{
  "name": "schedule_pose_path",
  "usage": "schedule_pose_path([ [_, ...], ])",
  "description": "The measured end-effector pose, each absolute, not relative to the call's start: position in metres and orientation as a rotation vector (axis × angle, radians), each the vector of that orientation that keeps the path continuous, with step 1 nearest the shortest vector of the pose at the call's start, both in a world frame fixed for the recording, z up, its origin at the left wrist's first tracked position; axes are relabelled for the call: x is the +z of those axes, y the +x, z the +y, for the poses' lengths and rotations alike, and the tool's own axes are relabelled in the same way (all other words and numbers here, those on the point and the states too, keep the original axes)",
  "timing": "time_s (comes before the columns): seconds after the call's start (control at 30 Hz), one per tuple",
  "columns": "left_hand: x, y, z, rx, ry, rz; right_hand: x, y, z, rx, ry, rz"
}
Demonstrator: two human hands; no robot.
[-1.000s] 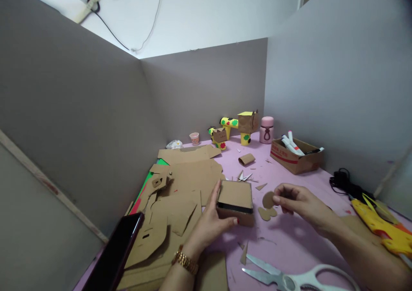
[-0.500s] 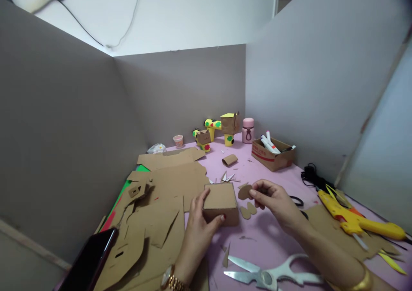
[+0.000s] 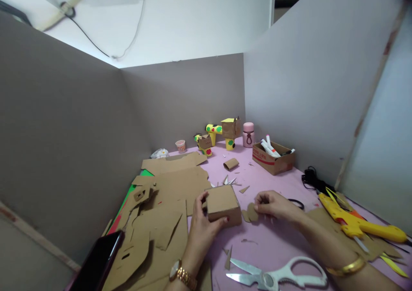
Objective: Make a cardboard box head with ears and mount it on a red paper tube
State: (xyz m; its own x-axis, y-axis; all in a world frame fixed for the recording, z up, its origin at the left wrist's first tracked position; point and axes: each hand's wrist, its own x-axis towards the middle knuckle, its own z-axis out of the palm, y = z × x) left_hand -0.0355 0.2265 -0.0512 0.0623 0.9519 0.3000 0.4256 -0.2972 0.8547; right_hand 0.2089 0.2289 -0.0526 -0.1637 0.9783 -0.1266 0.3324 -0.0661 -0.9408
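My left hand (image 3: 206, 231) grips the near left corner of a small closed cardboard box (image 3: 222, 200), thumb along its front side. Just right of the box, my right hand (image 3: 273, 205) pinches a rounded cardboard piece (image 3: 252, 212) between thumb and fingertips, low over the table. Another small rounded cutout (image 3: 245, 216) lies partly hidden beside it. In front of both hands rest white-handled scissors (image 3: 267, 278), blades apart and pointing left. Thin cardboard scraps (image 3: 228, 256) lie near the blades.
Cardboard sheets (image 3: 174, 183) cover the left side, with a phone (image 3: 99, 256) at the near edge. A yellow glue gun (image 3: 350, 222) lies at right. Behind stand a box of markers (image 3: 273, 160), a pink bottle (image 3: 248, 135), a paper cup (image 3: 180, 146) and yellow spotted cardboard animals (image 3: 230, 130).
My right hand has lowered the rounded piece from behind to beside the box, over the loose cutouts. My left hand stays on the box. The camera has tilted up slightly.
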Motion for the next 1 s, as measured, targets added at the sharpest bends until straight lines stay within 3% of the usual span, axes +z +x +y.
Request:
schedule_pose_path([
  [0.27, -0.048, -0.039, 0.221, 1.107, 1.810, 1.342, -0.050, 0.219, 0.226, 1.318, -1.413, -1.659],
  [0.47, -0.039, -0.083, 0.238, 1.341, 1.806, 1.528, -0.044, 0.230, 0.224, 1.336, -1.378, -1.677],
  [0.7, -0.042, -0.089, 0.232, 0.945, 2.093, 1.772, -0.050, 0.235, 0.215, 1.452, -1.407, -1.961],
  [0.83, -0.040, -0.082, 0.227, 0.746, 2.256, 1.818, -0.051, 0.224, 0.215, 1.266, -1.532, -2.049],
  [1.0, -0.039, -0.080, 0.228, 0.616, 2.329, 1.840, -0.043, 0.202, 0.218, 0.713, -1.681, -1.990],
])
